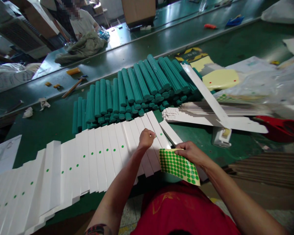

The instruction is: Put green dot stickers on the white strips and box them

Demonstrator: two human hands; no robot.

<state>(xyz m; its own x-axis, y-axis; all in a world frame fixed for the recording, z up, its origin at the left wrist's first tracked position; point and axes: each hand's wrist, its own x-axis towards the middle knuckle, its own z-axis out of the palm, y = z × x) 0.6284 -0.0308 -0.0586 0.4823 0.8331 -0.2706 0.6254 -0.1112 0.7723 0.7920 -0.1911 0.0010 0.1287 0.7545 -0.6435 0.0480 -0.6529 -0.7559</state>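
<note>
My right hand [189, 152] grips the top edge of a yellowish sheet covered with green round stickers [178, 165]. To its left, my left hand [147, 138] is pinched at a green dot, its fingertips over the white strips near the right end of the row. White flat strips [95, 166] lie side by side in a long overlapping row, many with one green dot each. Another white strip [171, 132] lies slanted just above the sticker sheet. Behind the row are stacked green ribbed rods [129, 88].
More white strips [193, 118] are stacked at the right, beside a tape dispenser [221, 136] and a red tape holder [279, 128]. Plastic bags [267, 85] lie beyond. A hammer [73, 87] rests at the back left. A person [84, 22] sits across the table.
</note>
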